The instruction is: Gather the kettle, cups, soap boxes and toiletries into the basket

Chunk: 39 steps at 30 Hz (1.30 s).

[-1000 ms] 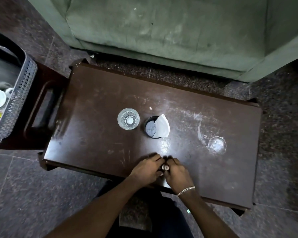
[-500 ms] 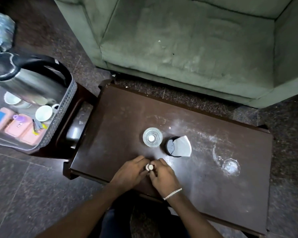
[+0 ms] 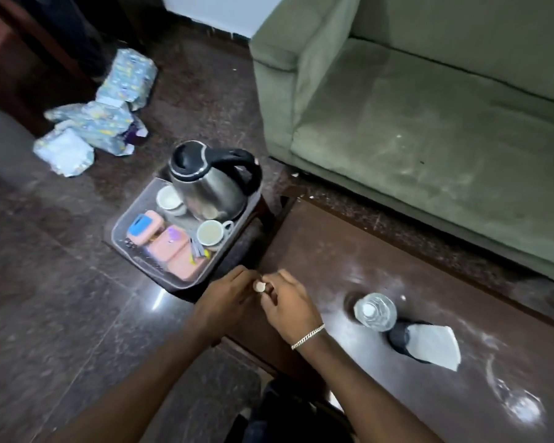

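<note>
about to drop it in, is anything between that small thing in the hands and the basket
Nothing visible. Both hands, left and right, pinch the small round-capped item just beside the clear plastic basket's open near corner.

Single head cam, looks steeply down and forward, close over both hands (image 3: 259, 295); bench (image 3: 397, 314) toward 3 o'clock, basket (image 3: 122, 225) 10 o'clock.
</note>
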### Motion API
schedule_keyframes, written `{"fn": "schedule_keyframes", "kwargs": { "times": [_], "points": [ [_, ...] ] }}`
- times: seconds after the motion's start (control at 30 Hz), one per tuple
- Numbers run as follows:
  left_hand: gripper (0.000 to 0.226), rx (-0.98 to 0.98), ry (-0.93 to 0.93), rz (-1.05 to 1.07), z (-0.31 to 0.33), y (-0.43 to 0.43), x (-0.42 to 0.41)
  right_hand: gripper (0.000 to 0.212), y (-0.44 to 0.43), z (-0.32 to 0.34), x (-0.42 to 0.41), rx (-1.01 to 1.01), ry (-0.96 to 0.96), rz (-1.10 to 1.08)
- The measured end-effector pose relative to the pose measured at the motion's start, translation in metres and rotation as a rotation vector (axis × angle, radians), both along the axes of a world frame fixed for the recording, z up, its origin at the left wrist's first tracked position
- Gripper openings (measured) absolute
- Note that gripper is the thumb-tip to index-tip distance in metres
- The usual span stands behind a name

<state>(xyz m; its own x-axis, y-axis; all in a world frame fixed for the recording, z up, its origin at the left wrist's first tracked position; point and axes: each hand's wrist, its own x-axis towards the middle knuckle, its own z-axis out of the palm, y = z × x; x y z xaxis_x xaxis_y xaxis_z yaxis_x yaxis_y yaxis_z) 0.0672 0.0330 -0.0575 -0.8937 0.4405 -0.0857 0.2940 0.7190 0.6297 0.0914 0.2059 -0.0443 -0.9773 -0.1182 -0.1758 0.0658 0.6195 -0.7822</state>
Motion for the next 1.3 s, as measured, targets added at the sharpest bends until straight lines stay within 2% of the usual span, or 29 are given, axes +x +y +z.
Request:
{"fn": "schedule_keyframes", "kwargs": {
  "times": [0.13,0.3,0.47,0.57,0.7,0.87,0.97,1.1,1.2,1.3],
  "points": [
    [0.026,0.010,0.035,0.132,0.009,-0.054,-0.029,0.021,-0.057,0.009,-0.047,-0.026,0.059,0.085],
    [0.027,-0.053,0.120,0.271,-0.003,-0.116,-0.060,0.020,-0.123,0.006,-0.095,0.036,0.087,0.175],
    [0.037,-0.193,0.148,0.416,-0.026,-0.151,-0.075,0.020,-0.180,-0.011,-0.126,0.095,-0.013,0.223],
    [0.035,-0.256,0.134,0.454,-0.040,-0.165,-0.081,0.023,-0.203,-0.021,-0.134,0.114,-0.124,0.193],
    [0.030,-0.290,0.105,0.499,-0.057,-0.175,-0.086,0.027,-0.219,-0.032,-0.137,0.117,-0.247,0.146],
    [0.045,-0.273,0.048,0.556,-0.067,-0.183,-0.093,0.025,-0.229,-0.039,-0.137,0.107,-0.279,0.131],
    [0.047,-0.290,0.022,0.564,-0.066,-0.182,-0.095,0.023,-0.230,-0.041,-0.137,0.102,-0.281,0.120],
    [0.042,-0.300,0.001,0.570,-0.063,-0.183,-0.094,0.025,-0.226,-0.035,-0.132,0.045,-0.245,0.086],
    [0.050,-0.259,0.007,0.552,-0.062,-0.177,-0.090,0.029,-0.213,-0.031,-0.124,-0.002,-0.157,0.038],
    [0.053,-0.193,0.067,0.517,-0.054,-0.163,-0.085,0.024,-0.191,-0.032,-0.113,-0.025,-0.070,0.006]
  ]
}}
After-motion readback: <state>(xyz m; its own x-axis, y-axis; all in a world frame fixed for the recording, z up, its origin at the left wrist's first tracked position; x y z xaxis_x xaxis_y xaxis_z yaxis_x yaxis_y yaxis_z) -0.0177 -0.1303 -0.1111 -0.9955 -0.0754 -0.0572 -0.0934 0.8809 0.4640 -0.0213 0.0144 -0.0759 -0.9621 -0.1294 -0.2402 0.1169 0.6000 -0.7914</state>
